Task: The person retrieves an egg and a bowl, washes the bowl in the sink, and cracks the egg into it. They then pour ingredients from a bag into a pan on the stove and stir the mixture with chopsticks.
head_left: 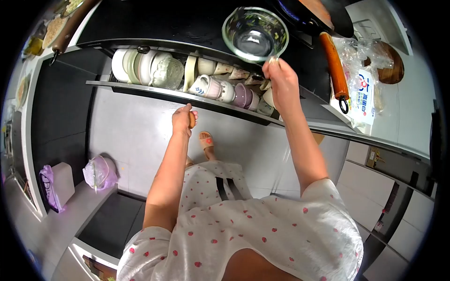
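Observation:
A clear glass bowl (255,35) with a leaf and flower pattern is at the front edge of the black cooktop. My right hand (282,79) is closed with its fingertips pinched at the bowl's near rim. My left hand (182,121) is curled in front of the open drawer (154,92), around a brown rounded thing that looks like an egg (192,120). Inside the drawer stand plates and bowls (133,66), a ribbed glass bowl (168,73), and several cups, among them a purple cup (242,96).
A dark pan (344,21) with an orange wooden handle (333,65) sits on the cooktop at upper right. Beside it lie plastic packaging (363,96) and a round wooden board (391,63). A purple-lined bin (100,172) stands at lower left.

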Tool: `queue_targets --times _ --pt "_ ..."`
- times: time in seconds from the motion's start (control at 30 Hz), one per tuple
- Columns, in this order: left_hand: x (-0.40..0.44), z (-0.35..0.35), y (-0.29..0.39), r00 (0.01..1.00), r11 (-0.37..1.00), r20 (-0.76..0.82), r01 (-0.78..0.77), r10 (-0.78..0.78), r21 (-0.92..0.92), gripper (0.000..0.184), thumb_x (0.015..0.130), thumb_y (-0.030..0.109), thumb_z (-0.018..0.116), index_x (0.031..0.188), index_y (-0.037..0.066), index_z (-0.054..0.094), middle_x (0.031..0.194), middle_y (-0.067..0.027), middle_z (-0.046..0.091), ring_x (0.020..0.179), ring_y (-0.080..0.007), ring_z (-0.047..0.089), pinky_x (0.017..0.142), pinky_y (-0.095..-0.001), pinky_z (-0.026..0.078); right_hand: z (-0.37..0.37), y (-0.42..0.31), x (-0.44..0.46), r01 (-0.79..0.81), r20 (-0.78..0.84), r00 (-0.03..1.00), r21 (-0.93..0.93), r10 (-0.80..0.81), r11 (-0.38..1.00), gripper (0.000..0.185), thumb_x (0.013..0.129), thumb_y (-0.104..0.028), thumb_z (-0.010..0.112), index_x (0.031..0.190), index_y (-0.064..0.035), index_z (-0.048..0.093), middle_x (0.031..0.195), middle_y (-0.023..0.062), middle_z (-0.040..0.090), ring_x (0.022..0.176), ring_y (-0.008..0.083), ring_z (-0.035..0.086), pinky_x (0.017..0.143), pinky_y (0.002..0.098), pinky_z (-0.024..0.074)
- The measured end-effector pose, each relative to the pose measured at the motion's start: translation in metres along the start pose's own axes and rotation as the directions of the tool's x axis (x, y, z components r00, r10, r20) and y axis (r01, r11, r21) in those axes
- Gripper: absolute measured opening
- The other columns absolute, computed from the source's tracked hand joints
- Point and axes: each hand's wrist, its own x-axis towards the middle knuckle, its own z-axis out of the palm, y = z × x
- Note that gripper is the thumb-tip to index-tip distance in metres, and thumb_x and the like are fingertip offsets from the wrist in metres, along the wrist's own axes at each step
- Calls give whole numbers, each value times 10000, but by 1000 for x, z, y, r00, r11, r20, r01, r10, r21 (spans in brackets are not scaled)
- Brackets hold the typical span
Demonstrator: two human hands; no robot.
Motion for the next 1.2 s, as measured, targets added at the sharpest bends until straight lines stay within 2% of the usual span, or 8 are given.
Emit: queue_targets --times 0.2,0.47,0.73,0.8,0.87,0.93,1.0,1.2 --pt "-39 31 44 902 967 350 -225 252 -117 186 858 193 497 920 18 514 726 -79 571 600 -138 531 526 -253 445 20 32 49 70 -82 996 358 -43 931 231 875 -232 510 760 -33 533 687 -7 459 665 85 381 638 222 307" --pt "-10 23 60 933 959 260 -199 248 -200 210 872 223 487 973 40 511 790 -78 586 641 -149 545 548 -269 453 28 47 75 122 -79 992 373 -99 920 237 870 -218 515 814 5 571 677 -8 473 649 80 404 641 237 346" --pt "6 5 20 973 960 218 -8 71 -280 169 869 221 492 906 62 534 760 -55 578 644 -154 535 556 -283 446 23 44 76 51 -48 998 -4 -51 999 252 893 -209 476 1007 6 541 833 48 574 751 120 523 694 231 414" --pt "6 2 15 983 967 175 -8 54 -256 177 868 222 495 910 55 533 767 -61 582 641 -158 535 557 -288 449 22 42 62 57 -278 949 -306 -147 950 235 881 -217 491 844 -7 589 770 7 542 697 62 477 654 200 392" --pt "9 -3 11 986 963 160 -11 57 -271 167 857 195 497 920 45 536 766 -78 596 608 -151 550 524 -275 454 17 47 37 252 -322 849 -451 -420 856 176 815 -168 572 902 -23 622 844 36 578 727 85 528 628 232 426" --pt "13 -10 7 985 957 163 1 49 -291 172 856 196 500 931 45 533 778 -86 594 614 -155 549 527 -276 454 24 61 -2 118 -268 936 -375 -229 920 176 798 -167 582 887 -18 618 808 52 588 682 120 540 619 242 432" --pt "17 -13 5 981 949 189 20 41 -313 181 856 198 501 945 43 527 787 -93 591 620 -161 544 525 -279 451 23 87 -34 -46 -101 995 -589 -18 807 147 795 -129 560 874 -19 616 794 98 613 669 201 577 633 270 449" --pt "11 -3 -1 973 965 228 35 26 -260 174 851 212 516 924 54 520 801 -83 577 657 -163 527 565 -280 443 -61 209 -34 -391 -301 918 -794 258 466 212 754 -185 580 894 -34 632 879 153 629 834 311 593 728 358 465"
